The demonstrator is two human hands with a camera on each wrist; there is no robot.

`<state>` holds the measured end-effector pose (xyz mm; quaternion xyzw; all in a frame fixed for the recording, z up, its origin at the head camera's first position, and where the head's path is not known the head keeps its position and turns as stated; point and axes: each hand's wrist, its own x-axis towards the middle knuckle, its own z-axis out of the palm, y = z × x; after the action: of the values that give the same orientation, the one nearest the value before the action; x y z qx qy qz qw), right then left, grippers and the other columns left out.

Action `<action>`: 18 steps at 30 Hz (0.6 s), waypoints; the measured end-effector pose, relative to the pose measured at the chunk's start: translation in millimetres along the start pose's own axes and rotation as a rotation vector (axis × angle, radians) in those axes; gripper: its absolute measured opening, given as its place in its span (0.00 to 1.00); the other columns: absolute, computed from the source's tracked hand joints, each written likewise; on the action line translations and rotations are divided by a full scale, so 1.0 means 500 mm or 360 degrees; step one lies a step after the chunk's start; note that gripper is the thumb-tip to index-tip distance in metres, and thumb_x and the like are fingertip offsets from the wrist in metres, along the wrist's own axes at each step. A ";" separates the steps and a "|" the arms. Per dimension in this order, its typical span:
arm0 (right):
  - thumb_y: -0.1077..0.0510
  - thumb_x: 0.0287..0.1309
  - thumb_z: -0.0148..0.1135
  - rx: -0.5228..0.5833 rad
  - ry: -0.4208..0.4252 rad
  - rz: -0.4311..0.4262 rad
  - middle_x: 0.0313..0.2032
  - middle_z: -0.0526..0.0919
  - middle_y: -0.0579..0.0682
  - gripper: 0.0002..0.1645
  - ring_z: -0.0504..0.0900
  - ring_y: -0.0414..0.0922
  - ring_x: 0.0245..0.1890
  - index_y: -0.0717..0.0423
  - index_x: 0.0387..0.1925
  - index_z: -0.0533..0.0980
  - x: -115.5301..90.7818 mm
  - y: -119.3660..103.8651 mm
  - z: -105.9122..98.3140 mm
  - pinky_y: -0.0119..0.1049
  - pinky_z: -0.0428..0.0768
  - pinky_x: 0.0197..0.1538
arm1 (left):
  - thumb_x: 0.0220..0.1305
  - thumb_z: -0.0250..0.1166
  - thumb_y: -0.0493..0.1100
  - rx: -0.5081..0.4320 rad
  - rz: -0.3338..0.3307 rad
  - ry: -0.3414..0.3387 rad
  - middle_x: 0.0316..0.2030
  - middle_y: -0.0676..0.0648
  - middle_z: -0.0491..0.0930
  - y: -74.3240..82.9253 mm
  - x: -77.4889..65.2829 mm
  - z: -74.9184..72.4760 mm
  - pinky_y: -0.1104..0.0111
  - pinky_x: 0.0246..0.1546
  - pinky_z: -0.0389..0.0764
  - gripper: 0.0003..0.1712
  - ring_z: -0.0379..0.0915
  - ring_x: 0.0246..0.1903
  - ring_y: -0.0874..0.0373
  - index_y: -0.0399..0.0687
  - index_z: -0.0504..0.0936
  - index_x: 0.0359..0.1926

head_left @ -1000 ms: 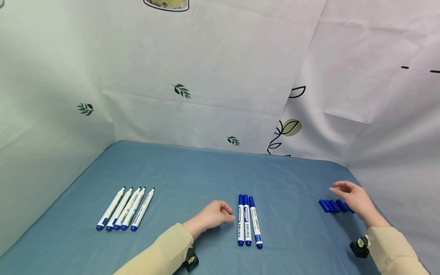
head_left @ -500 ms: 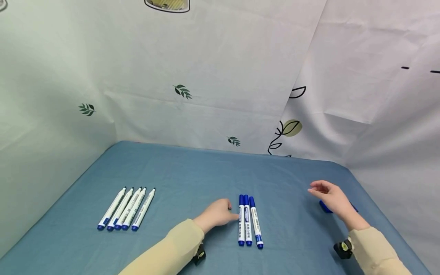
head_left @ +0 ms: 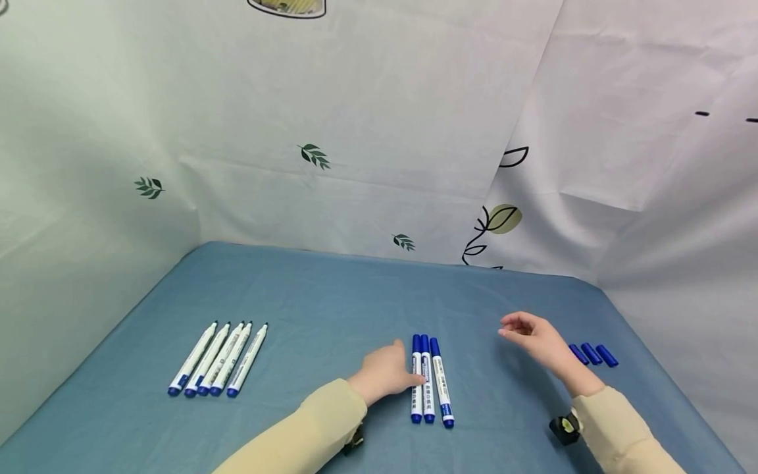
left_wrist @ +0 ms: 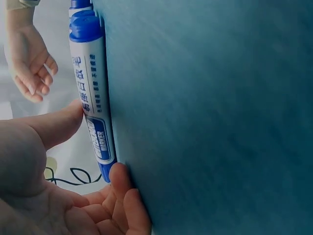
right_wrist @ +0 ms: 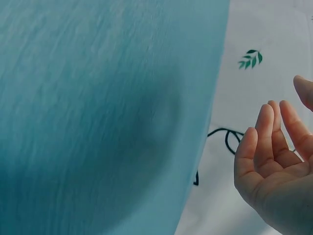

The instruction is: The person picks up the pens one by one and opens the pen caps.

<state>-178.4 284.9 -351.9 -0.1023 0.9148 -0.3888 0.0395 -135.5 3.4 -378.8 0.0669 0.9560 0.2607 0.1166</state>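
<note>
Three capped white markers with blue caps lie side by side mid-table; the nearest to my left hand [head_left: 386,370] is the leftmost marker [head_left: 416,388]. My left thumb reaches over the markers, its tip right at a marker barrel [left_wrist: 90,78] in the left wrist view. The other left fingers are bent loosely near that marker's cap end. My right hand [head_left: 535,342] hovers to the right of the markers, fingers loosely bent, holding nothing. In the right wrist view its fingers [right_wrist: 264,127] are spread from the thumb. Behind it lie blue caps [head_left: 606,355].
Several uncapped white markers [head_left: 192,359] lie slanted in a row at the left, dark tips pointing away. A blue cloth [head_left: 331,289] covers the table. Hanging white patterned fabric [head_left: 367,131] closes off the back and sides.
My right hand has moved left from over the blue caps, uncovering some of them. My left hand has shifted right, its thumb now over the capped markers.
</note>
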 end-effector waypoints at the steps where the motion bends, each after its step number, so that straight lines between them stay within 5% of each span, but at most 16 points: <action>1: 0.54 0.63 0.59 0.0005 -0.0006 -0.0012 0.39 0.79 0.54 0.21 0.76 0.47 0.37 0.66 0.50 0.73 0.001 -0.001 0.003 0.37 0.76 0.36 | 0.52 0.70 0.58 0.0018 0.0001 -0.0001 0.52 0.33 0.78 0.001 0.000 0.000 0.52 0.48 0.77 0.50 0.77 0.49 0.41 0.26 0.63 0.63; 11: 0.54 0.63 0.60 0.0037 -0.0030 -0.0004 0.39 0.79 0.54 0.20 0.75 0.46 0.37 0.66 0.49 0.74 0.002 -0.012 0.018 0.39 0.76 0.36 | 0.53 0.70 0.48 -0.0065 -0.0007 -0.0056 0.56 0.33 0.74 0.005 0.001 -0.001 0.53 0.55 0.74 0.46 0.73 0.54 0.42 0.25 0.60 0.65; 18: 0.54 0.63 0.59 0.0049 -0.0057 -0.0001 0.39 0.79 0.54 0.19 0.76 0.46 0.37 0.65 0.49 0.74 0.001 -0.013 0.022 0.39 0.76 0.37 | 0.51 0.68 0.41 0.0040 0.0056 -0.0036 0.47 0.33 0.79 0.014 -0.004 -0.002 0.58 0.43 0.80 0.43 0.79 0.35 0.47 0.24 0.61 0.64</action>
<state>-176.3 272.6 -354.7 -0.1088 0.9078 -0.4010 0.0573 -133.2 8.8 -374.0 0.0881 0.9565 0.2500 0.1220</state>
